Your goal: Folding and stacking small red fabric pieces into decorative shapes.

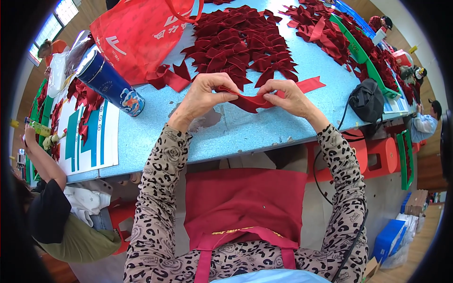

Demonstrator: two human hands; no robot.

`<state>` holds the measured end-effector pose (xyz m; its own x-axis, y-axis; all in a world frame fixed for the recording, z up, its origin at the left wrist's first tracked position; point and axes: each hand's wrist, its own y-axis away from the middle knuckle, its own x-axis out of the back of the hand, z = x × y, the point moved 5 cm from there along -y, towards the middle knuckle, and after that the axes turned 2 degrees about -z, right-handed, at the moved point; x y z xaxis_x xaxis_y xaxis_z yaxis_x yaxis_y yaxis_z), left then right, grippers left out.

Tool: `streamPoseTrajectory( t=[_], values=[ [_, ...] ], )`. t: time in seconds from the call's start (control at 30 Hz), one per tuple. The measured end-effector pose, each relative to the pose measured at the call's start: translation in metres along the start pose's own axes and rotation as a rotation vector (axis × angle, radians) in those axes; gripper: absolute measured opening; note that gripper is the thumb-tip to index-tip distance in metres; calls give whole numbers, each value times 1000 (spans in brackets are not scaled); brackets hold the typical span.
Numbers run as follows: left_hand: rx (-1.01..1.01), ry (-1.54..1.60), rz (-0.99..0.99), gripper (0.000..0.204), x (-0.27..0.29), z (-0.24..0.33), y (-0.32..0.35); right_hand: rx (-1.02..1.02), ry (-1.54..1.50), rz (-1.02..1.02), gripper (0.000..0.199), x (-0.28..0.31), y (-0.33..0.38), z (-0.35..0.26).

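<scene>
Ribbon [253, 103]: dk red, btwn both hands, over blue table [255, 134]
L hand [202, 98]: pinching its L side, thumb + fingers
R hand [293, 99]: same, R side
Bows [236, 40]: piled just past hands

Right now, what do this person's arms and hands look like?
The left hand and right hand wear no gloves. The left sleeve and right sleeve are long and pale beige with black leopard-like spots; outlined roses show on the left one. A thin black cable passes by the right one.
</scene>
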<state>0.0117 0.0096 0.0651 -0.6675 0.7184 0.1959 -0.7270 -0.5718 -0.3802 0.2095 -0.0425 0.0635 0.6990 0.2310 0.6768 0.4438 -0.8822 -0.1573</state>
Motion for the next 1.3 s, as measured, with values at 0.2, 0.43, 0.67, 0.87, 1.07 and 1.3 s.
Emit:
streamPoseTrajectory(
  t=[0.2,0.43,0.67,0.87,1.07,1.3],
  values=[
    [5,-22,-10,9,0,4,2,65,17,10,14,2,-6,-10],
    [103,73,31,9,-1,-4,8,9,-101,115,8,-7,-15,-19],
    [85,64,18,9,1,-7,11,10,-109,174,10,-10,-20,-25],
    [43,-7,45,11,6,-5,14,-8,-159,188,10,-19,-32,-37],
    [39,-1,73,11,10,-5,19,-16,-176,222,11,-29,-42,-38],
    [82,59,126,11,17,-9,29,-35,-205,217,13,-37,-48,-46]
  ],
)
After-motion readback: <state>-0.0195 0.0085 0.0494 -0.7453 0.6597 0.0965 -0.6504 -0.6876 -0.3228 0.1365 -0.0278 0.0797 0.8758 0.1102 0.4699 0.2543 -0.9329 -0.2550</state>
